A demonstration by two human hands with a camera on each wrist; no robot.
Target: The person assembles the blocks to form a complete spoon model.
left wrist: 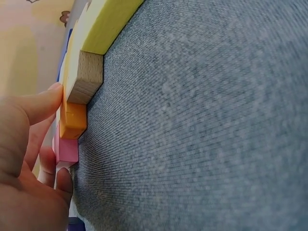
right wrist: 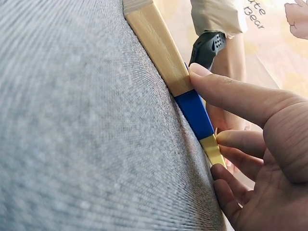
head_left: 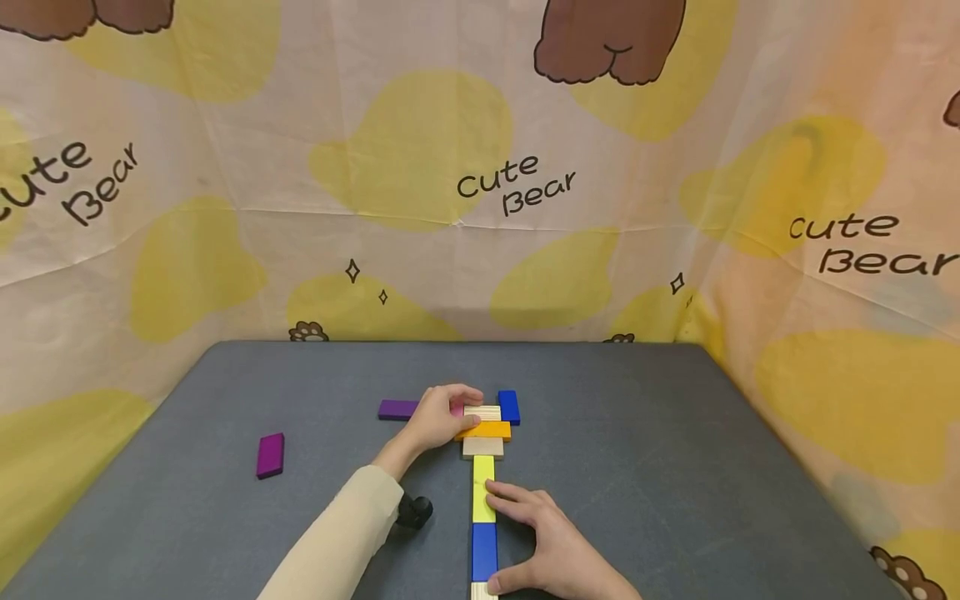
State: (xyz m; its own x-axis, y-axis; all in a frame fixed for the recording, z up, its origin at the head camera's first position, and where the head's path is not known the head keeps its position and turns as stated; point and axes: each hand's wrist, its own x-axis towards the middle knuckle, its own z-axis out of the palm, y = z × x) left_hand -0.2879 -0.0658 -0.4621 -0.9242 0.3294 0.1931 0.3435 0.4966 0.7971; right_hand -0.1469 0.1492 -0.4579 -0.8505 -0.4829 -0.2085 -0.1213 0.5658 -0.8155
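Observation:
Wooden blocks form a figure on the table. A long stem runs from a plain wood block (right wrist: 156, 48) through a blue block (head_left: 484, 552) to a yellow block (head_left: 483, 504). Above it lie a beige block (head_left: 483, 448), an orange block (head_left: 491, 430), a pale block (head_left: 482, 411) and a pink block (left wrist: 68, 151). My left hand (head_left: 437, 418) touches the orange block with its thumb; its other fingers reach over the pink and pale blocks. Beside the stem, my right hand (head_left: 551, 542) touches the plain wood block with its thumb and the yellow block with its fingertips.
A purple block (head_left: 397, 409) lies left of the left hand, and a blue block (head_left: 509, 407) stands at the figure's upper right. Farther left on the grey table (head_left: 637, 450) is a separate magenta block (head_left: 271, 456). A black device (head_left: 415, 511) sits at the left wrist.

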